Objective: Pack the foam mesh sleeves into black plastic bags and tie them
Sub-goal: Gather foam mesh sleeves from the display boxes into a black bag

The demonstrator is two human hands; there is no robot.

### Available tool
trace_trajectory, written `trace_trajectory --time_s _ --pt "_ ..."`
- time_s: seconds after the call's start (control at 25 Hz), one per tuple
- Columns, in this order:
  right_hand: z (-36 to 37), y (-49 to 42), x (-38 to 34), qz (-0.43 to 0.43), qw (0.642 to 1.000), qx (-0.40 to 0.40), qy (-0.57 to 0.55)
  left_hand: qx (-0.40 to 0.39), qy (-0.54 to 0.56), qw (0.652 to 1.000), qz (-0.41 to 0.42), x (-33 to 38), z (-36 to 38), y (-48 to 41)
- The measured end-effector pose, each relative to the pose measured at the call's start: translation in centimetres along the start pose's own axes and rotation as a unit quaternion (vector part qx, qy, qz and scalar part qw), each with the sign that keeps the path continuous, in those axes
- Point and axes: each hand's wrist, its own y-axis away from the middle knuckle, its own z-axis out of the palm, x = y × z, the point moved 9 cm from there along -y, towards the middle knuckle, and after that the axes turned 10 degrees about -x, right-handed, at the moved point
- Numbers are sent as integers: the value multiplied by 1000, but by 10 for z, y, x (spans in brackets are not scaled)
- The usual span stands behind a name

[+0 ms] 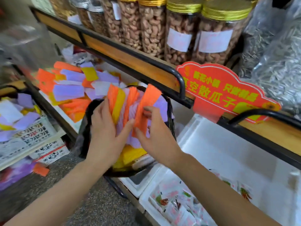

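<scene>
Orange, yellow and lilac foam mesh sleeves [121, 101] stood in black plastic bag [84, 128], pressed by flat-fingered left hand [104, 128], orange sleeve [146, 98] pinched by right hand [156, 137]

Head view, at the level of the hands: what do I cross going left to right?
White lattice crate → left hand, flat on the bagged sleeves → right hand, pinching an orange foam mesh sleeve → white foam box.
</scene>
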Motion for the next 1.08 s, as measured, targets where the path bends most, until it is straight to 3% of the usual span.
trace_trajectory --time_s 0.12,0.2,0.4,0.48,0.52,0.6,0.64,0.72,0.8,0.88,1.08 --pt "32 -31 22 65 989 -96 93 -117 -8 984 -134 -55 25 -7" --pt "41 -37 20 63 978 -130 149 -122 -19 975 -187 -67 29 -9" --pt "52 -33 12 55 951 -229 202 -53 24 995 -82 -39 25 -22" --pt "25 -25 10 44 970 -150 186 -87 20 992 -87 -43 37 -28" --pt "2 -20 8 35 978 -63 194 -105 2 990 -99 -49 43 -29" --pt "-42 -3 15 49 959 91 262 -116 -37 987 -104 -57 49 -31" --pt "-56 2 27 93 949 120 277 -114 -48 987 -100 -59 49 -33" --pt "-61 5 62 232 954 65 178 -117 -57 988 -88 -58 49 -33" --pt "-50 5 77 320 947 12 -18 -121 -71 987 -73 -53 45 -32" --pt "-53 -6 65 291 951 35 -95 -131 -90 986 -53 -47 41 -31" --pt "-80 -5 -4 197 969 73 -130 -144 -165 975 -44 -28 27 -29"
